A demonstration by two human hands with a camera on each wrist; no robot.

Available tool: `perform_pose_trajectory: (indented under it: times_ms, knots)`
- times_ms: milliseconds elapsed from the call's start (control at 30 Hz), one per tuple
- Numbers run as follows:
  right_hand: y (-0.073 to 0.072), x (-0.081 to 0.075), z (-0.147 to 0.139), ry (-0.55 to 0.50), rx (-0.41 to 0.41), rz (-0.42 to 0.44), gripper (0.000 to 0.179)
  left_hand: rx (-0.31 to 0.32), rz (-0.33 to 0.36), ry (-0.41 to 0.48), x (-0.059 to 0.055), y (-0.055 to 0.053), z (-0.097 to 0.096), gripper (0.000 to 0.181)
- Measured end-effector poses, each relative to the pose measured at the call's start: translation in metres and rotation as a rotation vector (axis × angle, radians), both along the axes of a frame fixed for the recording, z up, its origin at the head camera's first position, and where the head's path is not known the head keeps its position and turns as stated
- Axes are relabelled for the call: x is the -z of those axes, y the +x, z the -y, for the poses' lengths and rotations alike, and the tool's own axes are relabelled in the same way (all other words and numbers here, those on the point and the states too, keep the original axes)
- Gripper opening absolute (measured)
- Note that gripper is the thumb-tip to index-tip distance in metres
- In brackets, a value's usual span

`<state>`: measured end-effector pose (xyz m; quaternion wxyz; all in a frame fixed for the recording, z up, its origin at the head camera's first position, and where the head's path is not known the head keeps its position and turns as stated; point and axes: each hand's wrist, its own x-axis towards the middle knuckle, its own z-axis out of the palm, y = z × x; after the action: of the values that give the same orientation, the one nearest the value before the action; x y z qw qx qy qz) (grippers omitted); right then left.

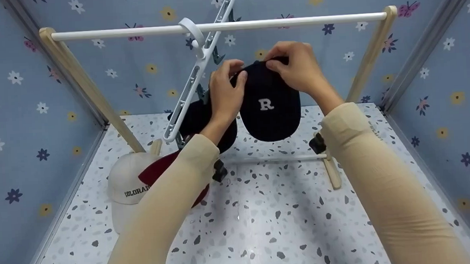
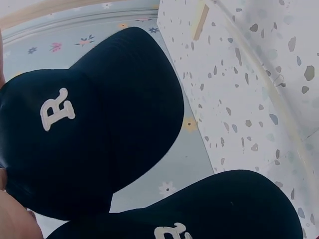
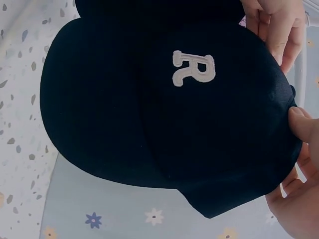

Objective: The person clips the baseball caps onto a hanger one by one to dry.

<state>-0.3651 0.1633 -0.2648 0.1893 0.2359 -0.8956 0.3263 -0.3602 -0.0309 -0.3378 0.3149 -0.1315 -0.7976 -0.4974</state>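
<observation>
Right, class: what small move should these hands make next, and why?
Probably lift the held R cap toward the clip above the left hand: that hand and the right hand pinch the cap's upper edge, and the clip appears unoccupied.

The dark cap (image 1: 270, 120) looks like matt cloth, the hanger (image 1: 201, 61) smooth plastic, the rack's posts (image 1: 96, 95) wood.

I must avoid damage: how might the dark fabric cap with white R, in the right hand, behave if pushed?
The cap would probably swing, as its brim hangs free below the right hand. The smoothly curved brim seems stiff; the cloth crown, pinched at its edge, may dent.
</observation>
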Motion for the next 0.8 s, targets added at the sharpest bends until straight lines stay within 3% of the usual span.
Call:
perform_pose_trajectory:
  times_ms: [400, 600, 800]
  knots:
    - [0.002, 0.000, -0.001, -0.023, -0.004, -0.012, 0.015, -0.180, -0.027, 0.181, 0.006, 0.012, -0.012, 0.050]
    - [0.003, 0.000, 0.000, -0.025, -0.012, -0.021, 0.014, -0.240, 0.030, 0.259, 0.002, 0.016, -0.016, 0.058]
    - [0.005, 0.000, 0.003, -0.018, -0.025, -0.029, 0.013, -0.232, 0.121, 0.288, -0.003, 0.018, -0.014, 0.080]
